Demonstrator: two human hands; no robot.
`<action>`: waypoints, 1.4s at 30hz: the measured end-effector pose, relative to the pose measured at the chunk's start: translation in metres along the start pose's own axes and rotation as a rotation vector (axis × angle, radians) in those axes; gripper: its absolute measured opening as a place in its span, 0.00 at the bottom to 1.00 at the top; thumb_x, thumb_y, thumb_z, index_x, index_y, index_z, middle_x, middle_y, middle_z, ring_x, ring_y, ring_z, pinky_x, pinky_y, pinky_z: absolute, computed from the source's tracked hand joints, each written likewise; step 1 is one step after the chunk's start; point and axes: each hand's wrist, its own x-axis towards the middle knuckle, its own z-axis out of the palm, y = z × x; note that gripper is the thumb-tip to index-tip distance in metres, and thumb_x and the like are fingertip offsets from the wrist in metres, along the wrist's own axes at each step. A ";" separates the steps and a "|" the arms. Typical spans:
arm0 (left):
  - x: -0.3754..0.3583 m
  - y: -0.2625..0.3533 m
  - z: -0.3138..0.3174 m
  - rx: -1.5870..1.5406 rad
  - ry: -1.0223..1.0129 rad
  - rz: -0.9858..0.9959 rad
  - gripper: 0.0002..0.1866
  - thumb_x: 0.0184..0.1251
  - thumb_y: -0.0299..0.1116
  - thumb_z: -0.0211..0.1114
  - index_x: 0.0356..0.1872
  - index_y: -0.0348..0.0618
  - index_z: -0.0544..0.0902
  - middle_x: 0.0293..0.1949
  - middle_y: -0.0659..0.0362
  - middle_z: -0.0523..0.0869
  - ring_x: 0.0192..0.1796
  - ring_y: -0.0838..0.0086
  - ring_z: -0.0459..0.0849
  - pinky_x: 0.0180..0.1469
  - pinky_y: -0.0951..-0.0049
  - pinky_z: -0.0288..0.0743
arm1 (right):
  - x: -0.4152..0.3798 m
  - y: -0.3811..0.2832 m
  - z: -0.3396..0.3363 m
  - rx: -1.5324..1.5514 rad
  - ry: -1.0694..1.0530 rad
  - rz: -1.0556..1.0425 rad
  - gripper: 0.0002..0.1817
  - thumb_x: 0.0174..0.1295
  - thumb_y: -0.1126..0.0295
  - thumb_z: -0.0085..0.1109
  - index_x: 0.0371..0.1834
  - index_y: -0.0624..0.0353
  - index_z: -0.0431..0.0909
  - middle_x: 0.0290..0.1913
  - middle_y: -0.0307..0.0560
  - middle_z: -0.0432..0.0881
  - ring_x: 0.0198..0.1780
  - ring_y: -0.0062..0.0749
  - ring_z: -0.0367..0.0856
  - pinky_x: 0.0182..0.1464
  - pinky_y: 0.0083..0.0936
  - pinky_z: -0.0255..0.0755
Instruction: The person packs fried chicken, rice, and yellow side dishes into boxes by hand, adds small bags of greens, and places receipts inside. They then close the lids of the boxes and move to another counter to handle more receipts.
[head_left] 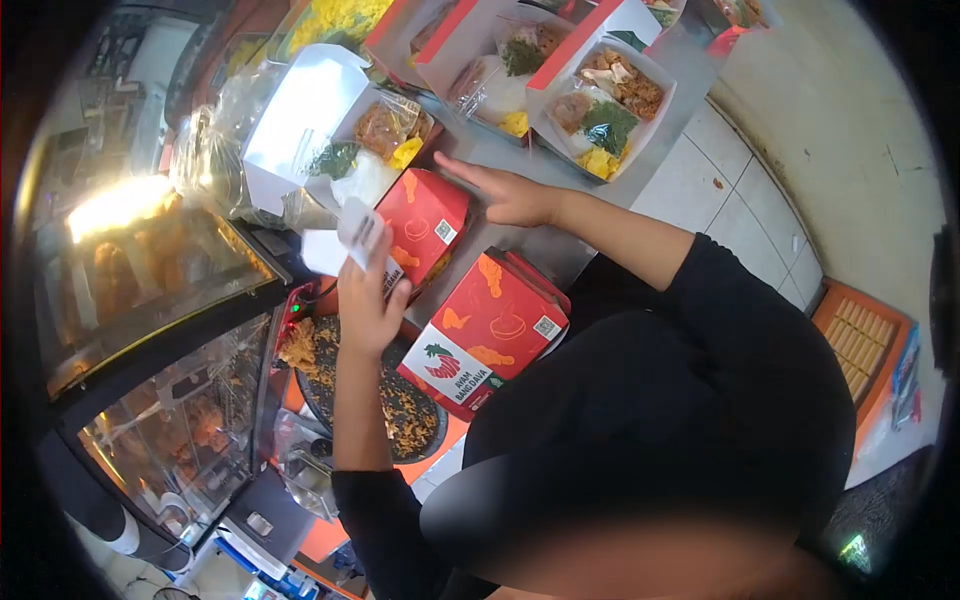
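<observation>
My left hand (pixel 370 308) is at the near-left side of a red food box (pixel 425 212), its thumb and fingers closed on the white flap (pixel 325 250) of the lid. A pale, partly see-through piece (pixel 361 232) covers some of its fingertips. The box's red top is folded over, with a little yellow food showing at the near edge. My right hand (pixel 505 195) is beside the box's far-right edge, fingers stretched out and holding nothing. Nearer to me sits a closed red box (pixel 485 335) printed "Ayam Bang Dava".
Several open meal boxes (pixel 600 110) with rice, chicken and greens stand along the metal counter (pixel 680 100). An open white-lidded box (pixel 300 125) is at the left, near plastic bags (pixel 215 165). A lit glass display case (pixel 150 290) and a dark pan of fried crumbs (pixel 410 425) stand left.
</observation>
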 end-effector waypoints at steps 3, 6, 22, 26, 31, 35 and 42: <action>0.045 -0.003 0.001 0.021 0.062 -0.019 0.21 0.59 0.37 0.51 0.54 0.42 0.71 0.47 0.46 0.75 0.48 0.51 0.71 0.51 0.59 0.63 | -0.003 0.024 0.011 -0.212 0.049 0.023 0.32 0.50 0.77 0.48 0.63 0.59 0.58 0.62 0.54 0.63 0.62 0.40 0.62 0.62 0.28 0.56; 0.085 -0.021 0.014 0.052 -0.068 0.005 0.15 0.61 0.35 0.49 0.43 0.40 0.78 0.46 0.47 0.76 0.47 0.51 0.71 0.49 0.57 0.63 | 0.013 -0.015 0.001 -0.405 -0.022 0.077 0.24 0.52 0.72 0.50 0.55 0.60 0.68 0.53 0.53 0.72 0.55 0.43 0.70 0.57 0.31 0.63; 0.099 -0.035 0.039 0.052 -0.029 -0.052 0.12 0.60 0.34 0.50 0.24 0.41 0.80 0.39 0.51 0.78 0.44 0.56 0.72 0.47 0.60 0.63 | 0.010 -0.022 0.020 -0.176 0.199 0.383 0.12 0.51 0.65 0.50 0.33 0.62 0.76 0.33 0.55 0.80 0.37 0.47 0.78 0.42 0.35 0.71; 0.099 -0.031 0.045 0.139 -0.010 -0.009 0.10 0.57 0.35 0.54 0.26 0.42 0.81 0.39 0.53 0.78 0.44 0.59 0.72 0.46 0.62 0.64 | 0.011 -0.014 0.008 -0.387 -0.060 0.349 0.19 0.50 0.64 0.47 0.41 0.62 0.77 0.35 0.58 0.78 0.40 0.49 0.77 0.48 0.36 0.68; 0.092 -0.018 0.052 0.482 0.145 0.028 0.12 0.54 0.37 0.59 0.37 0.46 0.80 0.41 0.59 0.77 0.44 0.63 0.73 0.44 0.63 0.64 | 0.009 -0.016 0.016 -0.455 -0.049 0.489 0.20 0.55 0.56 0.46 0.37 0.61 0.79 0.48 0.59 0.74 0.50 0.49 0.72 0.53 0.36 0.64; 0.062 -0.005 0.008 0.521 0.108 0.019 0.15 0.54 0.35 0.57 0.44 0.44 0.77 0.42 0.58 0.77 0.45 0.62 0.74 0.46 0.62 0.63 | 0.004 0.004 0.016 -0.556 0.015 0.302 0.24 0.58 0.48 0.42 0.34 0.58 0.80 0.46 0.57 0.74 0.50 0.55 0.69 0.55 0.40 0.62; -0.033 -0.025 -0.014 0.437 0.040 -0.084 0.25 0.49 0.41 0.62 0.45 0.33 0.72 0.53 0.46 0.70 0.54 0.48 0.68 0.51 0.50 0.60 | 0.016 -0.016 0.031 -0.618 -0.099 0.440 0.24 0.60 0.51 0.37 0.49 0.52 0.75 0.65 0.54 0.56 0.62 0.55 0.56 0.58 0.51 0.54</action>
